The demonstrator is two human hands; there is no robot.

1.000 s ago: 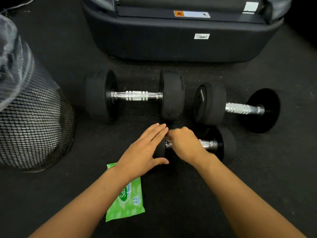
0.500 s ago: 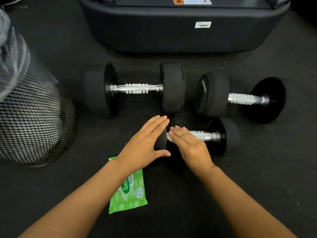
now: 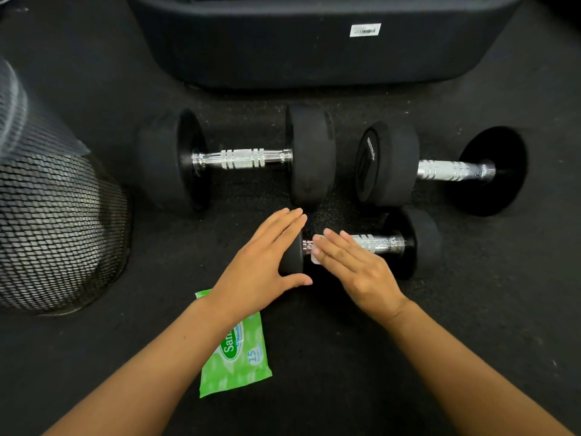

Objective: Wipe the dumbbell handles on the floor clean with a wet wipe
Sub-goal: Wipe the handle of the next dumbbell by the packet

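Note:
Three black dumbbells with chrome handles lie on the dark floor. The small dumbbell [image 3: 382, 243] is nearest to me. My left hand [image 3: 264, 265] cups its left weight head, fingers over the top and thumb at the front. My right hand [image 3: 355, 272] lies flat across the left part of its handle, pressing a white wet wipe [image 3: 315, 259] onto it; only an edge of the wipe shows under my fingertips. Behind it lie the big left dumbbell [image 3: 242, 158] and the right dumbbell [image 3: 452, 171], both untouched.
A green pack of wet wipes [image 3: 235, 357] lies on the floor under my left forearm. A black mesh bin [image 3: 56, 231] with a plastic liner stands at the left. The dark base of a large machine [image 3: 314, 48] closes off the back.
My right hand has opened from a curled grip around the small dumbbell's handle to flat fingers over it and drawn back toward me. My left hand stays on the weight head.

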